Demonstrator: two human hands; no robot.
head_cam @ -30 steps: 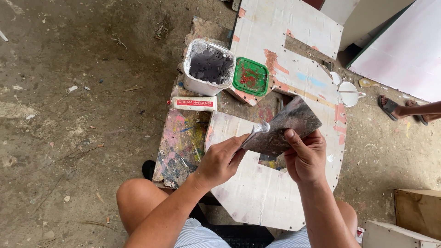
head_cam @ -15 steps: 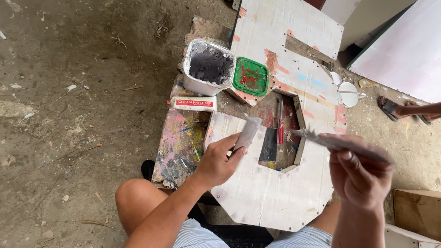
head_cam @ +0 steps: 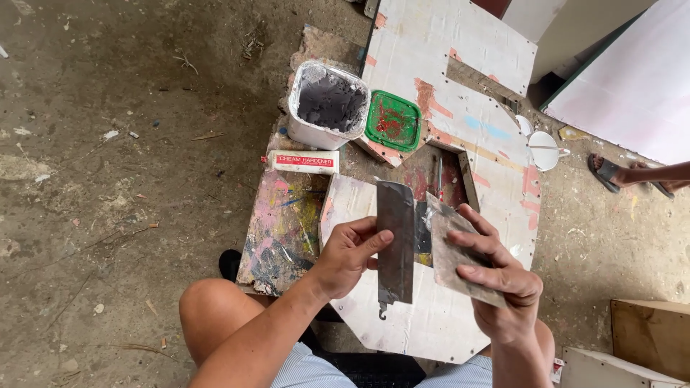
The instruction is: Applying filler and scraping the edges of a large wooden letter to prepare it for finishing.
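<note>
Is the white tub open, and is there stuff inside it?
Open. The white tub stands upright with no lid on, and dark grey paste shows inside it. The green lid lies flat beside it.

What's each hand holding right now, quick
Left hand: closed on a long flat metal blade, held upright.
Right hand: closed on a flat grey scraper plate, tilted.

Arms: bare from the elbows down, no sleeves, watch or bands showing.
Hands: left hand (head_cam: 350,256) and right hand (head_cam: 497,276) both bare, no gloves, no rings visible.
Shorts: pale blue-and-white fine stripes, at the near edge.
Knee: bare, near left.
</note>
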